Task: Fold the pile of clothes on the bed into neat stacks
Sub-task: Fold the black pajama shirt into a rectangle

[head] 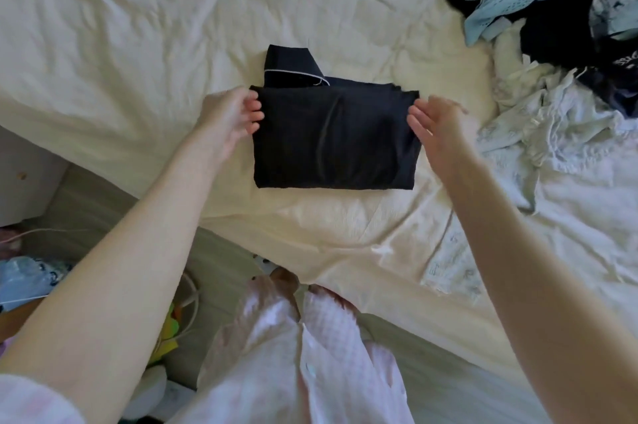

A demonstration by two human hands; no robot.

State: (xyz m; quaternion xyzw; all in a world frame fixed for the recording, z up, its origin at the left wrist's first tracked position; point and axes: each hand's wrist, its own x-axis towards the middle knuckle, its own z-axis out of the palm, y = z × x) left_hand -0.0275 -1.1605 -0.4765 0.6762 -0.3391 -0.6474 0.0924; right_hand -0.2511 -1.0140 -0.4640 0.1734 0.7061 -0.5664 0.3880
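A black garment (333, 138) lies folded into a rectangle on the cream bed sheet (121, 43), its collar with white piping sticking out at the far left corner. My left hand (229, 118) sits at the garment's upper left edge, fingertips touching the cloth. My right hand (436, 126) is at the upper right edge, fingers loosely bent and touching the fabric. At the far right lies the unfolded pile (552, 9) of light blue, black and white clothes.
A crumpled white cloth (569, 154) spreads over the bed's right side. The bed edge runs diagonally at lower left; beyond it the floor holds a cable, bags and toys (31, 278). My pink pyjama legs (297, 354) stand against the bed.
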